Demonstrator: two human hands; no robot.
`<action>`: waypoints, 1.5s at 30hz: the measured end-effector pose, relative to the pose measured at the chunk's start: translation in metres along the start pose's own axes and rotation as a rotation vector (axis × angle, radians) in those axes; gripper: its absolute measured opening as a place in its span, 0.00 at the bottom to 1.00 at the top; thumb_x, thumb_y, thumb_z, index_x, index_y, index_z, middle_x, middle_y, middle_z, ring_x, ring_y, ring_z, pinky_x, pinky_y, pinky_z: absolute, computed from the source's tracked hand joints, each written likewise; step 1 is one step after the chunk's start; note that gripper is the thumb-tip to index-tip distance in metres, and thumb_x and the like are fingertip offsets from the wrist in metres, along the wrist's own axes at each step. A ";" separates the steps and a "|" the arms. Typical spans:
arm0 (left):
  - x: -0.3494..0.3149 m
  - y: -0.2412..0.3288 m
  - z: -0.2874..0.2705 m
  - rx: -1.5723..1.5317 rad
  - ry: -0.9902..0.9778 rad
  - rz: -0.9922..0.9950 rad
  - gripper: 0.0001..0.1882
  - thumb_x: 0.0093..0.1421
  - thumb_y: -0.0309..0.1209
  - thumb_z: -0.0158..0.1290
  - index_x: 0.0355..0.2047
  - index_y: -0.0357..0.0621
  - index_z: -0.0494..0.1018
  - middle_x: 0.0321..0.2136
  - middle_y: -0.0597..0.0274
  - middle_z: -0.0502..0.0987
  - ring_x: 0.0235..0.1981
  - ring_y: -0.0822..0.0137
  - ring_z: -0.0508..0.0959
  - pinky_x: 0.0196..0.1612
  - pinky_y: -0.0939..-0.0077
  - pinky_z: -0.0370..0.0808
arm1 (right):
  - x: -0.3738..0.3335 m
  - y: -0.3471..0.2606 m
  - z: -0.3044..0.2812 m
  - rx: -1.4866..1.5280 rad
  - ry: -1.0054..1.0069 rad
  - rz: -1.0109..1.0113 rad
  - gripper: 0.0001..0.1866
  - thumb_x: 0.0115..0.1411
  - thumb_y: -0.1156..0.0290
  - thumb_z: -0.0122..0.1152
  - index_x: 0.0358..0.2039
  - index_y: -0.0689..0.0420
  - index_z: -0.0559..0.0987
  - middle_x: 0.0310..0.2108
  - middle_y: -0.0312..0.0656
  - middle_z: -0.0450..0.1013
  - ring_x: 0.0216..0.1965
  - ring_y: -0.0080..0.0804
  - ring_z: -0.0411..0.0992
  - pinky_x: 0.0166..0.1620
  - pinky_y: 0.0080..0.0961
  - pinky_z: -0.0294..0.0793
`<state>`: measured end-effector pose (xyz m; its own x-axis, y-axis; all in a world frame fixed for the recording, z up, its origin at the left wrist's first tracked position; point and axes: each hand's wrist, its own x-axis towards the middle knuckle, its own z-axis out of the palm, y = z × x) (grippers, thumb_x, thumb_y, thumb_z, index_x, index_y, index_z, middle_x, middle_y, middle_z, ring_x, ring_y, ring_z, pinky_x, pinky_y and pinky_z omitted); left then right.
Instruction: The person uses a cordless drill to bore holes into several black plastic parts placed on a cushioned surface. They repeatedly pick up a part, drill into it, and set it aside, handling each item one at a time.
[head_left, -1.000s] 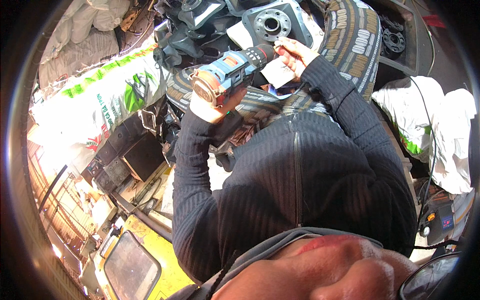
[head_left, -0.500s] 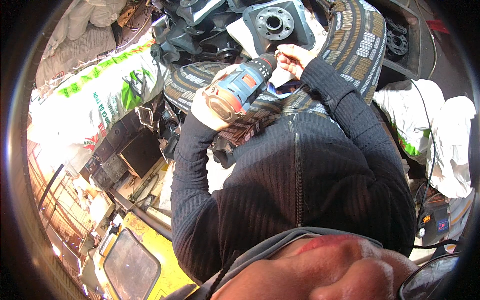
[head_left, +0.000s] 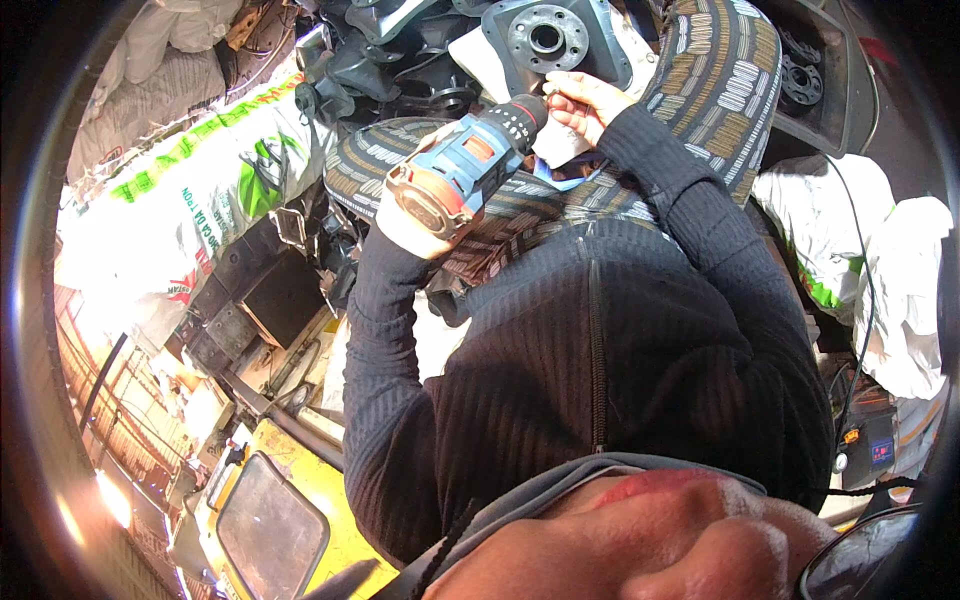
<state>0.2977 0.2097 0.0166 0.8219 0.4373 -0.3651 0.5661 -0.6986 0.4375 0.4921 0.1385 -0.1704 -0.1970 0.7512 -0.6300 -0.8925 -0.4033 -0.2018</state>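
My left hand is wrapped round a blue and grey cordless drill. The drill's black chuck points up and to the right. At the chuck's front, my right hand pinches with thumb and forefinger; whatever is between the fingertips is too small to make out. Just beyond both hands lies a dark square part with a round, drilled metal flange. Patterned fabric in black, brown and white spreads beneath the hands.
More dark moulded parts are piled at the far left of the hands. A black bin with a flanged part stands at the right. White sacks sit below it, a large white-green sack at left, yellow machinery at lower left.
Both hands and the drill have shifted slightly farther away, with the right fingertips now closer to the flanged part. The grip on the drill is the same.
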 end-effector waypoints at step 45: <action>0.089 -0.031 -0.011 0.139 -0.222 -0.319 0.25 0.45 0.43 0.56 0.41 0.43 0.71 0.35 0.51 0.75 0.38 0.59 0.75 0.42 0.66 0.71 | 0.040 -0.001 -0.016 -0.238 0.523 -0.315 0.16 0.50 0.60 0.65 0.31 0.60 0.75 0.21 0.30 0.70 0.17 0.12 0.63 0.17 0.12 0.65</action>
<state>0.3539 0.2761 -0.0205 0.5639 0.5225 -0.6396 0.7640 -0.6240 0.1638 0.4919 0.1610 -0.2071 0.3361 0.5235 -0.7829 -0.7494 -0.3548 -0.5590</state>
